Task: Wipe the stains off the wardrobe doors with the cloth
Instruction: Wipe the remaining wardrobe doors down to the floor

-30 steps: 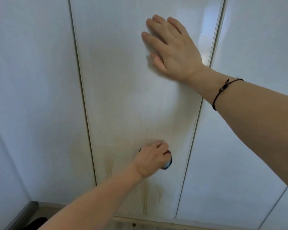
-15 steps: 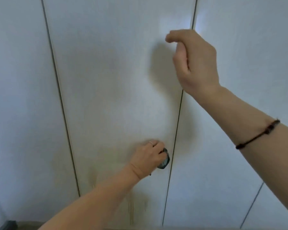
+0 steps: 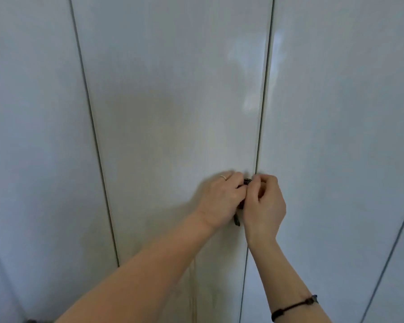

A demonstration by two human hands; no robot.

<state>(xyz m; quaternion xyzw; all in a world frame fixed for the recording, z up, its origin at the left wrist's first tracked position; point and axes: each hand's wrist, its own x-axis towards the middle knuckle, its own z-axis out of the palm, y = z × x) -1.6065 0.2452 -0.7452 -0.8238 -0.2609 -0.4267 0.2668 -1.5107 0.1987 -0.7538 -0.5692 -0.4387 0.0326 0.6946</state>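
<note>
We are logging the right hand point(image 3: 264, 203) coming off the wardrobe door point(image 3: 173, 113) and joining the left hand point(image 3: 219, 199). Both are pinching the dark cloth point(image 3: 237, 221). We are judging this a regrip, with the stains point(image 3: 194, 283) below still waiting.

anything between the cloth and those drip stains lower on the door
Nothing visible. The cloth, gripped by the left hand and the right hand, is at the middle door, and the yellowish streaks lie below it on the same panel. Only the left forearm passes beside them.
</note>
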